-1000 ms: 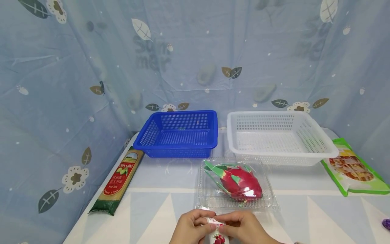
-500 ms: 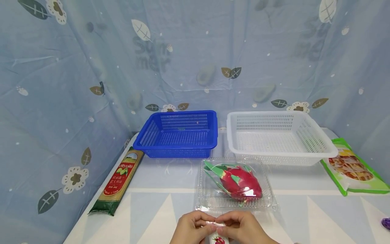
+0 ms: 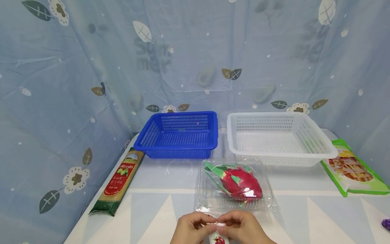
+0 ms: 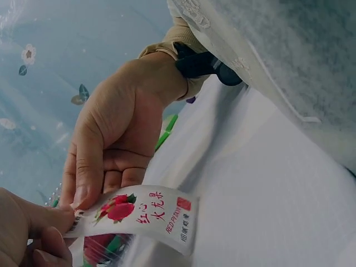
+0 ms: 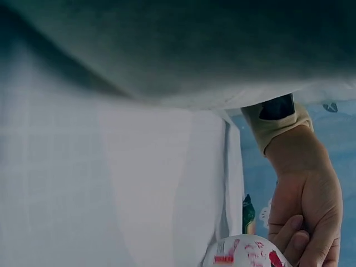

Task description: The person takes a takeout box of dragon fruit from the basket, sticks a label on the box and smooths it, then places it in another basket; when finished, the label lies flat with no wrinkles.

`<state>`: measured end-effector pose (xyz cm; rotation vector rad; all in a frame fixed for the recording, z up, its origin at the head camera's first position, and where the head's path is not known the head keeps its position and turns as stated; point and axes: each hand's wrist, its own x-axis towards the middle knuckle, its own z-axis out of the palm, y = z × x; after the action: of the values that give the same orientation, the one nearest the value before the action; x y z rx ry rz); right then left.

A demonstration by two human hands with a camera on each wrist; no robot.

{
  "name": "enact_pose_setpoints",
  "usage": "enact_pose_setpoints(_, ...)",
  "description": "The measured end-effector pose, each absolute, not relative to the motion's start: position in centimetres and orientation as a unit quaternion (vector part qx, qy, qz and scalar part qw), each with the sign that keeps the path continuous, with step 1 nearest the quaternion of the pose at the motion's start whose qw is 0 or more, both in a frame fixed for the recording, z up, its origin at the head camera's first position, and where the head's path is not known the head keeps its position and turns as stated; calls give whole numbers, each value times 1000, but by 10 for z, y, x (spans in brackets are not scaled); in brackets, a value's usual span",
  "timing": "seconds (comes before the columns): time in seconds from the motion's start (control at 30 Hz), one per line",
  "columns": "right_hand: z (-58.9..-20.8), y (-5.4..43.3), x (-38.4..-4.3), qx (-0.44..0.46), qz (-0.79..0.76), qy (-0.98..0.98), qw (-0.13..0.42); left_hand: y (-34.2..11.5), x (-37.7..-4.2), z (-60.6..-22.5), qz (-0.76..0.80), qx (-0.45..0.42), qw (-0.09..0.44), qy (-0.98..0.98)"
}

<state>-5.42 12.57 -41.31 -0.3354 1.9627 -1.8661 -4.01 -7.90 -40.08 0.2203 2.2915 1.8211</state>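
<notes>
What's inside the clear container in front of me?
The clear container has one red dragon fruit inside, its green tips pointing left. The fruit covers its own underside and the container floor beneath it, so those can't be seen.

Left hand (image 3: 192,228) beside right hand (image 3: 243,228), both curled.

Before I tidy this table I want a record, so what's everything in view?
Label: 1, white with red print, between the hands
Box: 1, clear, beyond the hands
Dragon fruit: 1, red and green, in the box
Left basket: 1, blue, back
Right basket: 1, white, back
Long pack: 1, gold, red and green, left
Bag: 1, green and white, right
Small thing: 1, purple, right edge
Cloth: 1, white-blue, underneath
Curtain: count unclear, blue, behind
Left hand: 1, pinches the label
Right hand: 1, likewise
</notes>
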Motion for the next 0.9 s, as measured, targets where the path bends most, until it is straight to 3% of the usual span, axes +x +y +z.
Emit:
enact_pose_setpoints(0.17, -416, 125, -54, -127, -686, 679, 231, -81, -40, -402, 610, 96, 91, 781)
enact_pose_setpoints(0.43, -413, 122, -51, -130, -672, 704, 187, -81, -40, -403, 616, 88, 90, 777)
enact_pose_setpoints(0.63, -409, 120, -52, -129, -673, 706, 179, -79, -40, -399, 614, 50, 71, 785)
enact_pose_setpoints(0.9, -407, 119, -52, -124, -671, 709, 178, -79, -42, -396, 613, 48, 84, 784)
